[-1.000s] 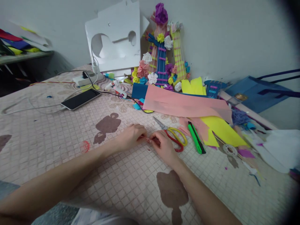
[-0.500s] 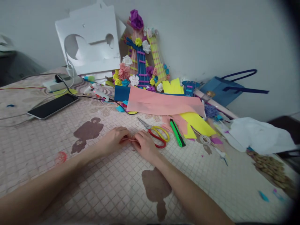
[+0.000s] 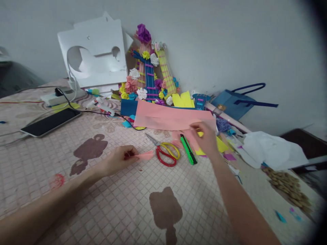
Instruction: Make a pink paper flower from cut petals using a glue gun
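Observation:
My left hand (image 3: 121, 159) is closed in a pinch on a small folded piece of pink paper (image 3: 146, 155), whose free end points right. Just beyond that end lie scissors (image 3: 166, 154) with one red and one yellow handle, blades toward the back left. My right hand (image 3: 206, 139) hovers at the front right edge of a large pink paper sheet (image 3: 173, 117). Its fingers are curved with a gap to the thumb, and I see nothing between them. A green box cutter (image 3: 188, 149) rests between the scissors and my right hand.
Paper-flower-covered guitar shapes (image 3: 150, 76) lean on the wall beside a white foam board (image 3: 94, 54). A phone (image 3: 52, 122), a glue gun (image 3: 100, 105) and cables lie at left. At right are a blue bag (image 3: 233, 103), a white plastic bag (image 3: 274, 149) and yellow paper scraps (image 3: 222, 144).
My right hand has let go of the small pink paper and moved right and back to the large pink sheet. My left hand still holds the piece. The view has shifted slightly.

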`<state>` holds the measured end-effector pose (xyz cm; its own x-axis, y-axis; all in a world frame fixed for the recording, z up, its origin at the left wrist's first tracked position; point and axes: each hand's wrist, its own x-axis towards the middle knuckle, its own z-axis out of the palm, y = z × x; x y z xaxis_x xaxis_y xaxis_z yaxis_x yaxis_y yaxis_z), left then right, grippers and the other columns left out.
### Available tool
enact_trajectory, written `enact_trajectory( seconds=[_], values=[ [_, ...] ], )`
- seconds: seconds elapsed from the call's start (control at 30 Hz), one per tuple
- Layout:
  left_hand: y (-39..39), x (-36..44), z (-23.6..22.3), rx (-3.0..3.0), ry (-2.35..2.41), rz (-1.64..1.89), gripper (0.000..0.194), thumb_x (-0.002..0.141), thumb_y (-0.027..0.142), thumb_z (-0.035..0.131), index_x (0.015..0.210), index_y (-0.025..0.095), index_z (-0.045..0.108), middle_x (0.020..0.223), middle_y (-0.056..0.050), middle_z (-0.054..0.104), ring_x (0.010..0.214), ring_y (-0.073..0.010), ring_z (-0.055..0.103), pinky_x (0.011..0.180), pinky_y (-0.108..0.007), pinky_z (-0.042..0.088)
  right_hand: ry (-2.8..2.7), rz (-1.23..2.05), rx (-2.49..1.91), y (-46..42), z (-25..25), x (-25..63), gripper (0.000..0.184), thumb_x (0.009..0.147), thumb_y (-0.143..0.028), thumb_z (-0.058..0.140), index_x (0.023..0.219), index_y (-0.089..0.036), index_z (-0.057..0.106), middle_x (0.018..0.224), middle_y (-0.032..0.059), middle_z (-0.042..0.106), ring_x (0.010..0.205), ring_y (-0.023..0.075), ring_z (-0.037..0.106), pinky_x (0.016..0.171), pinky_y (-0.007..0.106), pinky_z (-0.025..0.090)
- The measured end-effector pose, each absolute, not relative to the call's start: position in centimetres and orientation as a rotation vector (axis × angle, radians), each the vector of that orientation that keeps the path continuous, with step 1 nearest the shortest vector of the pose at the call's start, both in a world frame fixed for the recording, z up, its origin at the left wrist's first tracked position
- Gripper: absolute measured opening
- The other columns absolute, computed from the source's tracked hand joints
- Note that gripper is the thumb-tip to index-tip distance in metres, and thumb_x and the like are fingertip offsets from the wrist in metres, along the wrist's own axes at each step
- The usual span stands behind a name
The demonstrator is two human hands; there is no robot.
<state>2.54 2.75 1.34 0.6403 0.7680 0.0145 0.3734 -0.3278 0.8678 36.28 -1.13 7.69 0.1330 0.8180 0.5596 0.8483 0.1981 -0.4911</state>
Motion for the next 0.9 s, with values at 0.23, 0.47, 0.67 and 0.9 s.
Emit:
enact_trajectory(
  seconds=[0.23, 0.47, 0.67, 0.9],
  values=[
    [2.4, 3.1, 2.1, 1.55, 0.85, 0.51, 0.026, 0.073, 0.04, 0.064, 0.072, 0.016, 0.053, 0.056, 0.005, 0.045, 0.05, -0.008, 0.04, 0.047, -0.019, 0.029, -1.299, -0.059, -2.007, -3.3, 9.2, 52.3, 0.026, 0.078, -0.041, 0.056, 0.074, -0.015, 0.059, 0.069, 0.0108, 0.063, 0.059, 0.0168, 0.058, 0.06, 0.035, 0.046],
    [2.4, 3.2, 2.0, 1.349, 0.878, 0.555, 0.028, 0.07, 0.041, 0.067, 0.072, 0.016, 0.053, 0.057, 0.004, 0.047, 0.049, -0.0072, 0.039, 0.046, -0.019, 0.024, -1.435, 0.231, -2.149, -9.5, 6.6, 52.4, 0.025, 0.074, -0.043, 0.062, 0.074, -0.018, 0.065, 0.063, 0.0072, 0.065, 0.05, 0.0142, 0.056, 0.051, 0.03, 0.041],
    [2.4, 3.2, 1.9, 1.302, 0.874, 0.57, 0.029, 0.07, 0.041, 0.068, 0.074, 0.016, 0.053, 0.058, 0.005, 0.046, 0.05, -0.0062, 0.038, 0.047, -0.018, 0.023, -1.85, -0.088, -2.278, -10.5, 1.8, 50.3, 0.018, 0.074, -0.038, 0.056, 0.073, -0.02, 0.061, 0.076, 0.0063, 0.063, 0.071, 0.0199, 0.058, 0.064, 0.031, 0.043],
    [2.4, 3.1, 1.9, 1.287, 0.866, 0.592, 0.031, 0.07, 0.043, 0.068, 0.073, 0.016, 0.052, 0.058, 0.005, 0.046, 0.048, -0.006, 0.037, 0.046, -0.018, 0.023, -1.825, -0.219, -2.305, -10.3, 0.7, 49.9, 0.018, 0.075, -0.037, 0.048, 0.067, -0.022, 0.053, 0.073, 0.0063, 0.058, 0.072, 0.0216, 0.057, 0.065, 0.033, 0.042]
  ],
)
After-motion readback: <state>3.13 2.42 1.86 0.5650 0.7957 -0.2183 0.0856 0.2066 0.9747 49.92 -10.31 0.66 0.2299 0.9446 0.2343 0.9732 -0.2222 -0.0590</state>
